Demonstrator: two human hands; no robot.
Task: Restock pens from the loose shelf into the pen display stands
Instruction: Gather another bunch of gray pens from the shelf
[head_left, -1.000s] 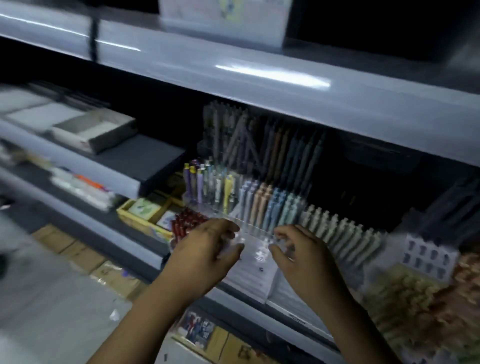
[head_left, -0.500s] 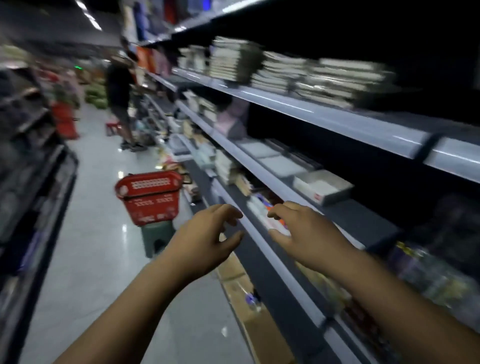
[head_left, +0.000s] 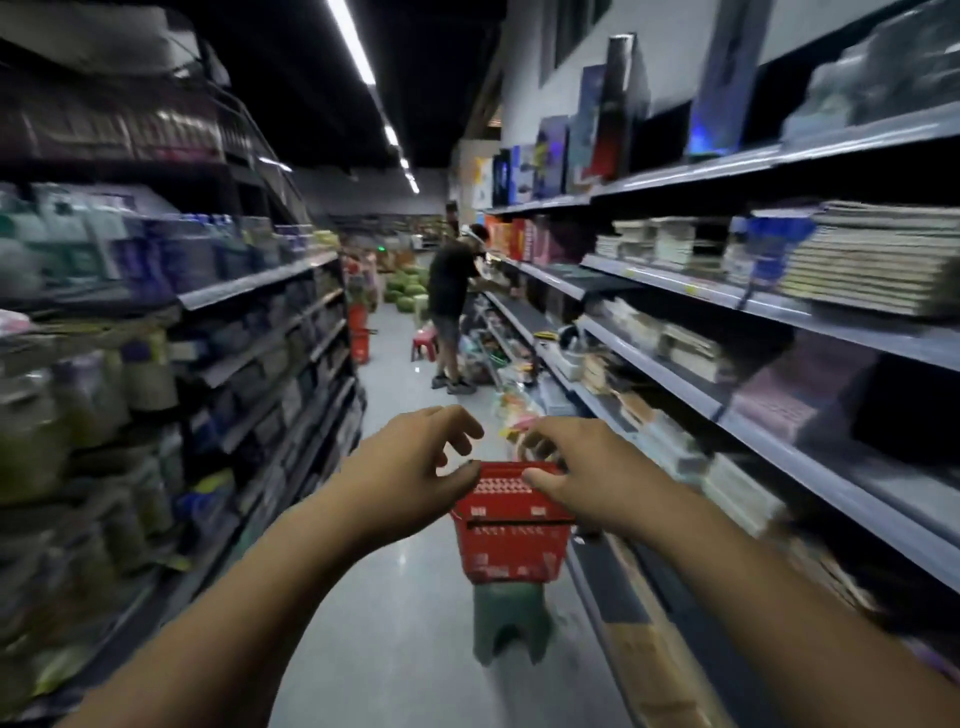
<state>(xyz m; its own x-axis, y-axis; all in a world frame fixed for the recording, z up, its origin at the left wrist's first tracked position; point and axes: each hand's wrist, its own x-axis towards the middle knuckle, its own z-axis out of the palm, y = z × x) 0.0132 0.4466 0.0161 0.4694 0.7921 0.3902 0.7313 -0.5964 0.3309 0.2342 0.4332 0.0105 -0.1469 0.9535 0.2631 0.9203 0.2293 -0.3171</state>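
The left hand and the right hand hung in the air, mid frame, close together, each grip loose, half curled and holding nothing. Just below, a red plastic basket sat on a green stool. The grey metal shelves at right were too blurry to pick out any pens

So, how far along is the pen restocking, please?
Done: nothing to judge, as no pens or display stands are in view. In hand: nothing; left hand and right hand are raised empty, in front of the red basket on its green stool. Remaining: fetching pens and slotting them in.
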